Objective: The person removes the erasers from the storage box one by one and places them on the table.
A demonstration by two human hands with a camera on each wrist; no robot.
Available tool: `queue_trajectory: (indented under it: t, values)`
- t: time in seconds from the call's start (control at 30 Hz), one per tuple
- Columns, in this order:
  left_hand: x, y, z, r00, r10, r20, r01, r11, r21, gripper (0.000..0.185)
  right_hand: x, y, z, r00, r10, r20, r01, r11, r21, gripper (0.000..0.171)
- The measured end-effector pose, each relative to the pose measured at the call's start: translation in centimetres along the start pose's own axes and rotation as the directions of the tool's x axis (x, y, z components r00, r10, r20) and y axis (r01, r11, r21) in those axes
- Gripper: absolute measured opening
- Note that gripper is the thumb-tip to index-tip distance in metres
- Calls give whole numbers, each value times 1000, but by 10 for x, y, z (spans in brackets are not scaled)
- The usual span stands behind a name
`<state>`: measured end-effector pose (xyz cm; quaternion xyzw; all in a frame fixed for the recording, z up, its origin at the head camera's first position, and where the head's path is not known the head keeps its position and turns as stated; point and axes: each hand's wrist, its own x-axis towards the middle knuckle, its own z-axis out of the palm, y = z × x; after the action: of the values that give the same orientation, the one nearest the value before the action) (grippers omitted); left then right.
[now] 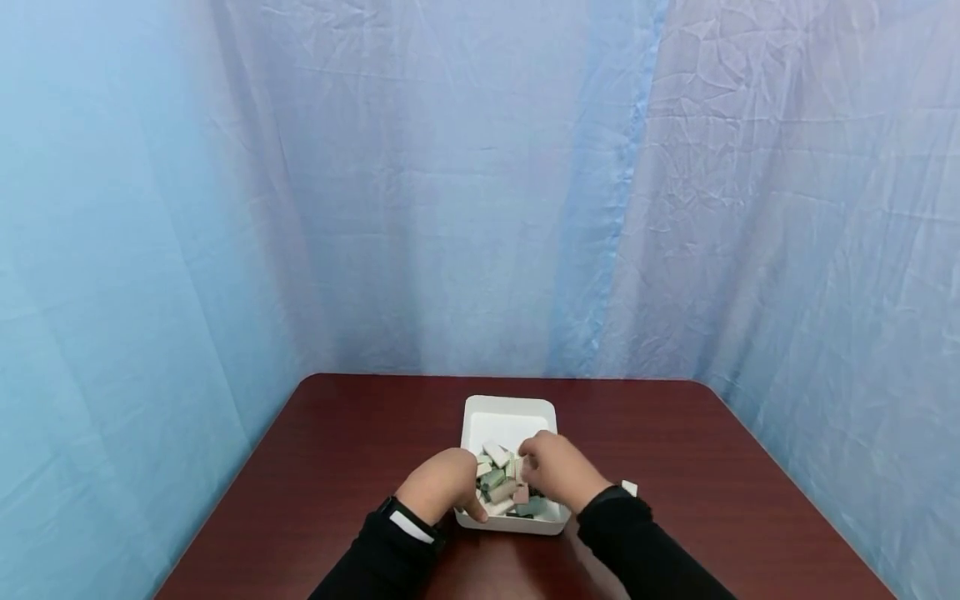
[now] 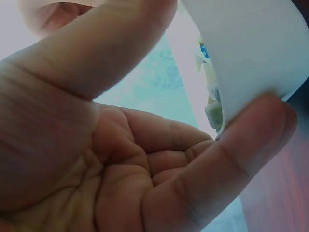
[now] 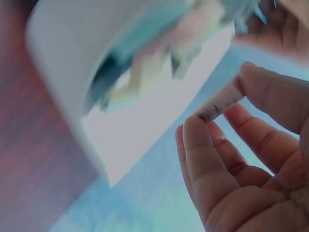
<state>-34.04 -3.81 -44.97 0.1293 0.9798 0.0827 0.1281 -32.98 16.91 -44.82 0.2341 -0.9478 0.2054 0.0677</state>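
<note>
A white box sits on a dark red table, close to the person and about in the middle from side to side. It is full of small blocks in pale pink, cream and green, all piled at the near end of the box. The far end of the box shows bare white floor.

The left hand is at the near left corner of the box. Its fingers curl around the white wall there, so it grips the box; the wrist view shows one finger pressed on the outside of the wall and the thumb above.

The right hand is over the blocks on the right side of the box. In the wrist view it pinches one small pale pink block between the thumb and a fingertip. The block is long and thin with dark marks on one end.

A small white piece lies on the table just beside the right wrist.

The table has lots of bare room to the left, to the right and behind the box. A wrinkled blue cloth hangs around the table on three sides, close to its edges. Both arms wear black sleeves.
</note>
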Motion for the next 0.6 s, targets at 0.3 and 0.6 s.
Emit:
queue_trajectory:
  t: [0.3, 0.6]
  values:
    - [-2, -4, 3, 1000, -8, -6, 8, 998, -61, 44, -41, 83, -53, 981, 185, -52, -188, 981, -57, 12]
    - [-3, -4, 1, 1000, 2, 11, 0, 994, -110, 45, -80, 145, -66, 964, 264, 21, -260, 960, -106, 21]
